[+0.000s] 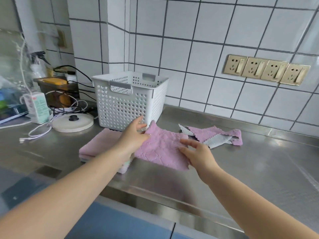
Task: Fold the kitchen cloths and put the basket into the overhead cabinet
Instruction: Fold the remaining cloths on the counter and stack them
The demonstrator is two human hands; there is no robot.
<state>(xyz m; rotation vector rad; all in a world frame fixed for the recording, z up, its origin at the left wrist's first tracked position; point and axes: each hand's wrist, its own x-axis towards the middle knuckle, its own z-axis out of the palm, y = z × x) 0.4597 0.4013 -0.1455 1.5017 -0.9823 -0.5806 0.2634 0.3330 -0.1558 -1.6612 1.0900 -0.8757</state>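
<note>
A pink quilted cloth [161, 149] lies spread on the steel counter [259, 163]. My left hand [133, 135] pinches its far left corner, lifting it a little. My right hand [196, 152] rests on its right edge with fingers spread. To the left sits a stack of folded pink cloths [100, 144], partly under my left forearm. A crumpled pink and grey cloth [217, 136] lies to the right. The white perforated basket [129, 102] stands upright just behind the cloths, against the tiled wall.
Left of the basket are a round white lid with a black knob [73, 122], white cables [39, 131], a small carton [37, 107] and a brown box [57, 87]. Four gold wall sockets [265, 70] sit on the right wall.
</note>
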